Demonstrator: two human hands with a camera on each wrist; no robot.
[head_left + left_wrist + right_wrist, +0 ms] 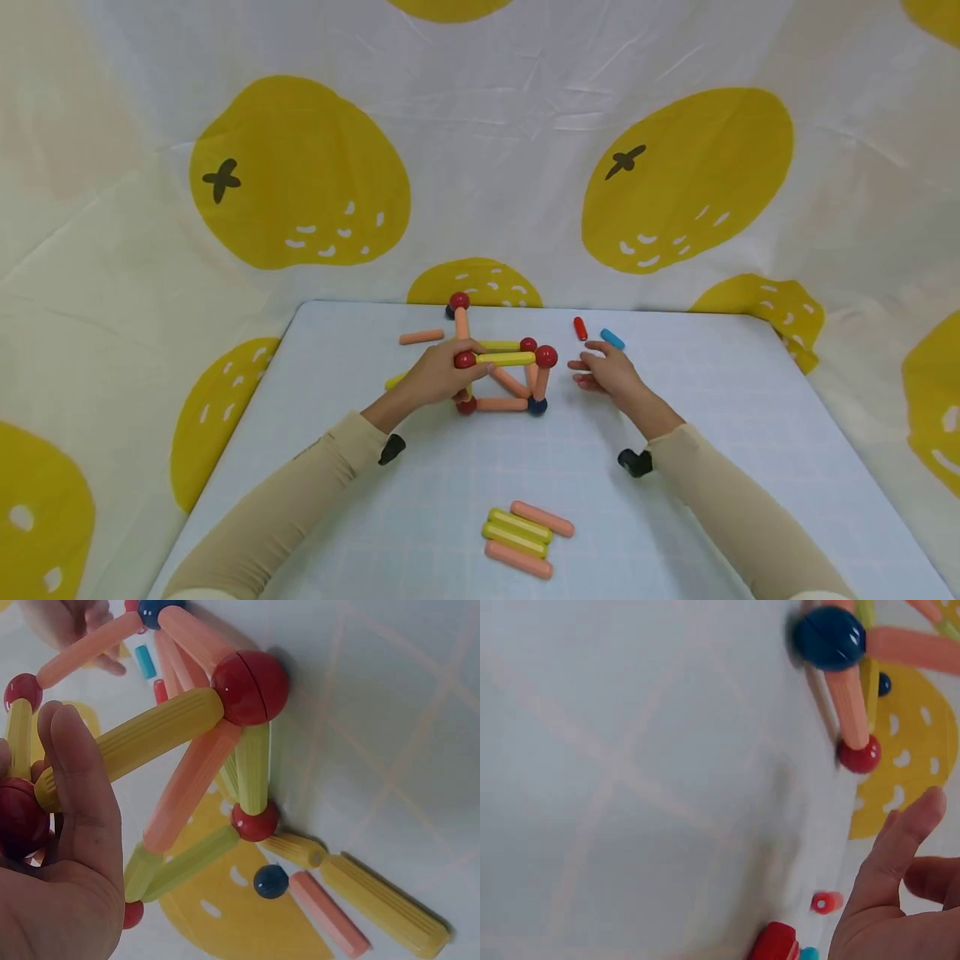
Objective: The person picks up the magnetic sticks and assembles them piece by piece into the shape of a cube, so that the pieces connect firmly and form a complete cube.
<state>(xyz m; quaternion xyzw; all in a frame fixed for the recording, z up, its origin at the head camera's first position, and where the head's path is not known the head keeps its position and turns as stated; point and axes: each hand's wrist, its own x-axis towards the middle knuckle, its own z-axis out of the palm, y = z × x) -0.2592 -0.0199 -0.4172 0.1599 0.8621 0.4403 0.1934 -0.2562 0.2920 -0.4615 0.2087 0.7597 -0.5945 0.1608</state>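
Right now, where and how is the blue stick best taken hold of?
Probably pinch the blue stick across its middle, from above and the near side: it is slim, lies flat on the table, and the right hand is on that side.

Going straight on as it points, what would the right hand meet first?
Going by the head view, the right hand would probably first meet the rightmost red ball of the stick frame, though relative height is unclear.

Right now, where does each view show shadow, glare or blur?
Head: a soft shadow on the table beside the right sleeve; left wrist: a dark shadow edging the yellow stick at lower right; right wrist: white glints on the blue ball, grid lines blurry.
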